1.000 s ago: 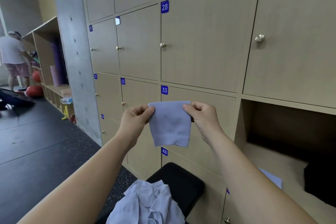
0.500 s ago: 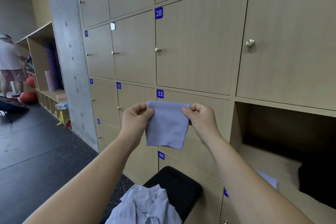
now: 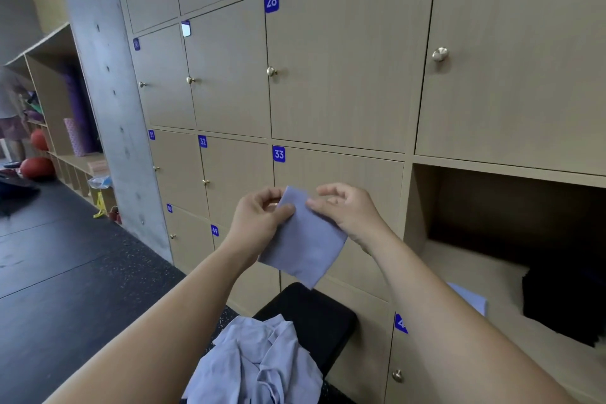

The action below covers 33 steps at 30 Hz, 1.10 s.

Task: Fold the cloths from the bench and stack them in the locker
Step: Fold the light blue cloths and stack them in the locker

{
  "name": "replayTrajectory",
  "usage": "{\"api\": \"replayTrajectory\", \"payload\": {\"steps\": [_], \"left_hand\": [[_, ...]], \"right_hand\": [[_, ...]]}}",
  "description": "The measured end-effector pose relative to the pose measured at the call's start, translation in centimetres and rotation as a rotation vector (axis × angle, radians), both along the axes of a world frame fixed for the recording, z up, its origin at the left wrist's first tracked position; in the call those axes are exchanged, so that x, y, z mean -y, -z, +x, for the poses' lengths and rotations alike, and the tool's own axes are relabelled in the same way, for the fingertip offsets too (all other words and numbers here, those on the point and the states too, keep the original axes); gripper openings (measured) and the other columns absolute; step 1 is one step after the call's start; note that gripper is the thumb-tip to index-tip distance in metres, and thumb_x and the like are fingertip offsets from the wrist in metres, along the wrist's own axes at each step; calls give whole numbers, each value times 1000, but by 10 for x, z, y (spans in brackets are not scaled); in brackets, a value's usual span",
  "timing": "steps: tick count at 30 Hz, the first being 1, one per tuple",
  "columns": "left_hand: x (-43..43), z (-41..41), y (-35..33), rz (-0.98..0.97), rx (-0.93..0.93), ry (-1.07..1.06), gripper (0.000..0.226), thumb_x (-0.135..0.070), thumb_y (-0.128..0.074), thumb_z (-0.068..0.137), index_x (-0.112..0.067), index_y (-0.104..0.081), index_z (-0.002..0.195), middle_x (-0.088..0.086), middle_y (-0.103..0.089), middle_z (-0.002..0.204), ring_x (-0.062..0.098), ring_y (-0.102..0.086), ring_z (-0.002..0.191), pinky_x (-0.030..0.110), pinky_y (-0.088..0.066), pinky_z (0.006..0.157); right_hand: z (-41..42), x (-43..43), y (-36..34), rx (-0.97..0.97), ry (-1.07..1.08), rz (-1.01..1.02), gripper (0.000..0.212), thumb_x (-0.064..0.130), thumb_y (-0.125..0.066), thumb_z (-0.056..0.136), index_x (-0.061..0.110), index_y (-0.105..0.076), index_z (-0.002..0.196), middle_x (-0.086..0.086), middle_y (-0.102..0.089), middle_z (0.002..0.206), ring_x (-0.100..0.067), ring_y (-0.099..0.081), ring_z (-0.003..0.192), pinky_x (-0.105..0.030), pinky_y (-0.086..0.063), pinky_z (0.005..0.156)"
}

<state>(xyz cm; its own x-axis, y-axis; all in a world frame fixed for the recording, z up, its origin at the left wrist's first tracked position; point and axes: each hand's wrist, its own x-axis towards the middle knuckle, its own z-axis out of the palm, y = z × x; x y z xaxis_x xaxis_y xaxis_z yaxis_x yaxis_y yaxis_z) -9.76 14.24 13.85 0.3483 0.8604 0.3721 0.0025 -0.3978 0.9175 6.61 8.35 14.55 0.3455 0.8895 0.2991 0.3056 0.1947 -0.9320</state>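
Pile: I'm seeing the unfolded cloths lying heaped on the bench, waiting their turn.
Hands: my left hand and right hand are pinching the held cloth at its top, close together, seemingly closing a fold in mid-air.
Locker: the open locker is holding a stowed cloth, starting the stack.

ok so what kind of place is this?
Likely a gym locker area: numbered wooden lockers, a black padded bench on speckled rubber flooring, red balls and rolled mats by the far shelving.

Cloth pile cut off below — locker's cloth half hidden.
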Motion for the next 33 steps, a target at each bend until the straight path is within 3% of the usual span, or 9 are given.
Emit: {"api": "replayTrajectory", "payload": {"steps": [2,6,9,13,16,19,23,27,33], "left_hand": [[1,2,6,16,-64,37,15,-14,-70,86,-20,-69,99,-1,-76,87,15,-71,82,35,-57,80],[0,3,17,-112,-97,145,47,-28,-85,74,-21,-59,113,1,-74,100,17,-73,89,34,-60,76],[-1,0,25,-188,-220,181,40,-24,-84,74,-9,-67,106,8,-75,97,19,-73,84,31,-60,72],[-6,3,33,-419,100,160,44,-24,-81,75,-4,-67,112,11,-75,104,21,-73,88,37,-59,79],[-2,16,34,-579,253,194,45,-45,-68,84,-13,-65,116,8,-74,109,25,-72,97,42,-58,84],[5,28,37,-663,33,109,60,-69,-52,85,-17,-63,112,6,-72,108,24,-71,96,39,-60,76],[14,40,43,-682,-46,24,58,-64,-49,90,-9,-58,103,11,-66,102,25,-67,84,32,-59,61],[12,53,49,-508,-70,-63,46,-49,-48,98,-4,-55,92,12,-60,94,25,-58,81,36,-53,70],[18,71,60,-34,-260,-145,44,-42,-44,100,-5,-42,77,3,-42,70,17,-37,63,27,-31,55]], "right_hand": [[0,0,6,86,-32,-31,5,18,-74,84,14,-70,85,-1,-70,79,-11,-62,69,-26,-49,67],[1,2,14,55,26,43,10,11,-68,88,4,-69,81,-4,-65,72,-13,-56,65,-25,-45,61],[7,3,19,-42,109,118,19,11,-67,88,-7,-64,82,-9,-61,73,-16,-51,67,-28,-41,63],[15,2,31,-91,177,129,23,14,-67,88,2,-59,71,-9,-58,69,-18,-50,65,-30,-38,63],[15,2,42,-142,227,141,27,16,-65,89,-6,-57,76,-10,-57,71,-19,-50,67,-31,-37,64],[15,4,49,-163,294,177,28,15,-62,91,-8,-55,77,-8,-52,68,-18,-45,65,-30,-35,62],[20,12,58,-146,346,199,28,15,-62,91,-6,-54,76,-7,-51,68,-17,-45,63,-28,-35,59],[27,18,63,-123,403,157,40,27,-61,92,5,-47,62,-2,-42,60,-15,-38,59,-28,-29,55],[42,34,73,191,614,55,50,27,-53,97,15,-25,57,1,-26,52,-15,-23,51,-31,-15,49]]}}
